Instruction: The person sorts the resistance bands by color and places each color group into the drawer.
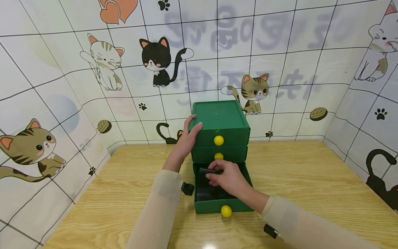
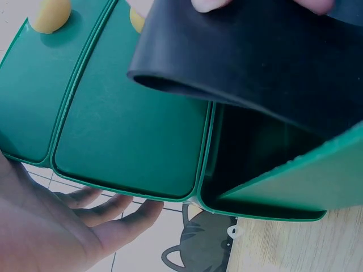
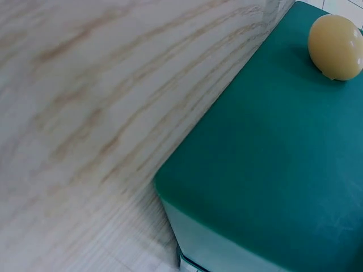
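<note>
A green three-drawer box point(image 1: 217, 116) with round yellow knobs stands on the table. Its bottom drawer point(image 1: 208, 206) is pulled out; the upper two are closed. My left hand point(image 1: 186, 140) rests against the box's upper left side, its fingers extended. Over the open drawer, my right hand point(image 1: 230, 178) pinches the edge of a flexible, dark sheet point(image 2: 255, 62) that bends over in a curve. Part of that black material lies down inside the drawer. In the right wrist view a green drawer front point(image 3: 255, 153) fills much of the picture, and the hand itself is out of sight.
The wood-grain table point(image 1: 130, 186) extends to both sides of the box. Behind it, and at left and right, rise white gridded walls point(image 1: 202, 76) printed with cartoon cats. Small black devices point(image 1: 188, 188) are worn at both wrists.
</note>
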Motion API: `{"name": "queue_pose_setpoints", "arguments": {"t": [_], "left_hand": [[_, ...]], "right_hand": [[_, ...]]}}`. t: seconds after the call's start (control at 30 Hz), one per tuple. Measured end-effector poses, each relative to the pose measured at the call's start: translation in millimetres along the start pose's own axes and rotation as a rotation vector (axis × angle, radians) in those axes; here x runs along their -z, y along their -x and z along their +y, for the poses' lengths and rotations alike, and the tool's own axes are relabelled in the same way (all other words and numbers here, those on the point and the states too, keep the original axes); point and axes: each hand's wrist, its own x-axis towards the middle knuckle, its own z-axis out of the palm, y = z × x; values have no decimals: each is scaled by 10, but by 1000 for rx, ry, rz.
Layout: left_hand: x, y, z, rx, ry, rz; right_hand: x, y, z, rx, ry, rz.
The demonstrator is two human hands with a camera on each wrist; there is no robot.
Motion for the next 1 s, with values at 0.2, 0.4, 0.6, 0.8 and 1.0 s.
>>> {"name": "queue_pose_setpoints", "arguments": {"t": [0.2,0.4,0.6,0.8,1.0], "left_hand": [[-2,4,6,6,6,5],[-3,11,14,0,5,0],[-11,30,33,-5,2,1],[-23,38,57,-12,0,0],[-9,24,32,3,-8,11]], "right_hand": [[19,14,2,8,32,-73],[67,32,-29,18,11,-152],[146,83,-118,33,3,-201],[284,166,-338,60,-12,-189],[341,243,-450,54,-21,-229]]}}
